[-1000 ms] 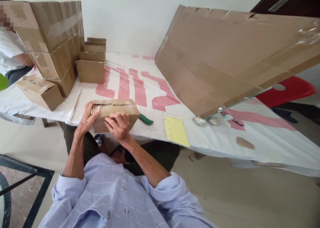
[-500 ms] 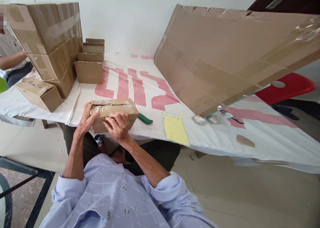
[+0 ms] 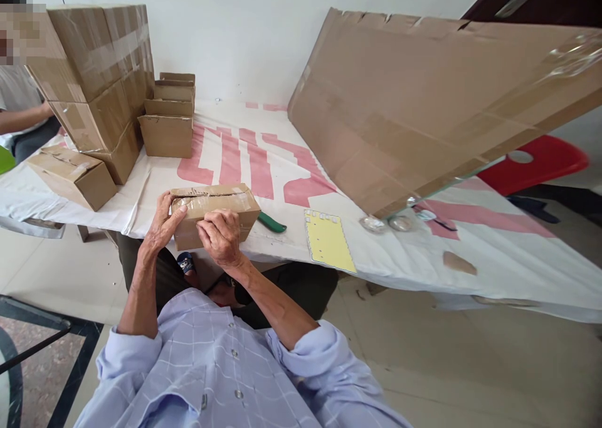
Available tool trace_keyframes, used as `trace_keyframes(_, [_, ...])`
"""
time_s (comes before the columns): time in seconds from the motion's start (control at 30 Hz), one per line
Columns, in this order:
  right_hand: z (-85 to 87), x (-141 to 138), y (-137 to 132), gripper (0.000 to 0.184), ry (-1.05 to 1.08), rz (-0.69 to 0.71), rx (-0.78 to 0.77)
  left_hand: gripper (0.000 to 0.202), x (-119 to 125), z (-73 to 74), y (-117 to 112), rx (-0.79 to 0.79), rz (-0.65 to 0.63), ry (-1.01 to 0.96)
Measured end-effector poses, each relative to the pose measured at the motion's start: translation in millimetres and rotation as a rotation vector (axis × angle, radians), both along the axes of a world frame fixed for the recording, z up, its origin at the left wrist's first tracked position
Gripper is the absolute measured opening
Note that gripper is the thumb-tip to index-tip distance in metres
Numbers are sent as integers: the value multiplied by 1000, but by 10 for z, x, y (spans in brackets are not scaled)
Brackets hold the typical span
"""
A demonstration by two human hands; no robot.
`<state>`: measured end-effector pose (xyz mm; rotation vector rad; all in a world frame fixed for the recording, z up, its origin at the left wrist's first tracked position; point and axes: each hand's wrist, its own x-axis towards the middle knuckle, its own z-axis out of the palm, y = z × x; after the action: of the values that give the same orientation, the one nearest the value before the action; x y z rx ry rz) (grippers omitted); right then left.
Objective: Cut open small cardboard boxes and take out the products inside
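Observation:
A small taped cardboard box point(image 3: 221, 200) sits at the near edge of the cloth-covered table point(image 3: 282, 165). My left hand point(image 3: 163, 222) grips its left end, thumb on the top. My right hand point(image 3: 220, 237) is curled against the box's near face, fingers pressed together on the tape there. A green-handled tool point(image 3: 271, 222) lies just right of the box. A yellow perforated sheet point(image 3: 328, 249) lies further right near the table edge.
Stacked taped boxes point(image 3: 98, 77) and smaller boxes point(image 3: 169, 111) stand at the back left, one box point(image 3: 73, 174) lying in front. A big flat cardboard sheet point(image 3: 423, 96) leans over the right side. Another person's arm point(image 3: 23, 118) shows far left. A red stool point(image 3: 536, 161) stands right.
Hardly anything moved. My right hand's fingers shifted slightly along the box's near face; the box and my left hand stayed put.

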<state>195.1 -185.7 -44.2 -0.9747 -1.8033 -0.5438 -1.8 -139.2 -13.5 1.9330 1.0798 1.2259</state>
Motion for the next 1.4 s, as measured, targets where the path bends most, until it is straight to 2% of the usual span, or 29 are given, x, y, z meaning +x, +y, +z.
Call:
trace_keyframes(0.27, [-48, 46, 15, 9, -16, -20, -51, 47, 21, 10, -15, -19, -11, -10])
trace_keyframes(0.57, [-44, 86, 47, 16, -40, 11, -32, 48, 28, -2, -4, -21, -3, -12])
trace_keyframes(0.73, [-36, 64, 53, 13, -30, -1, -26, 46, 26, 16, -22, -23, -8, -16])
trace_keyframes(1.03, [2, 72, 68, 18, -54, 22, -74, 46, 15, 3, -24, -28, -6, -18])
trace_keyframes(1.2, [33, 53, 0, 16, -44, 62, -63, 48, 8, 31, -45, -38, -27, -15])
trace_keyframes(1.4, [-54, 124, -199, 16, -14, 133, -100, 48, -10, 118, -107, -111, -59, 4])
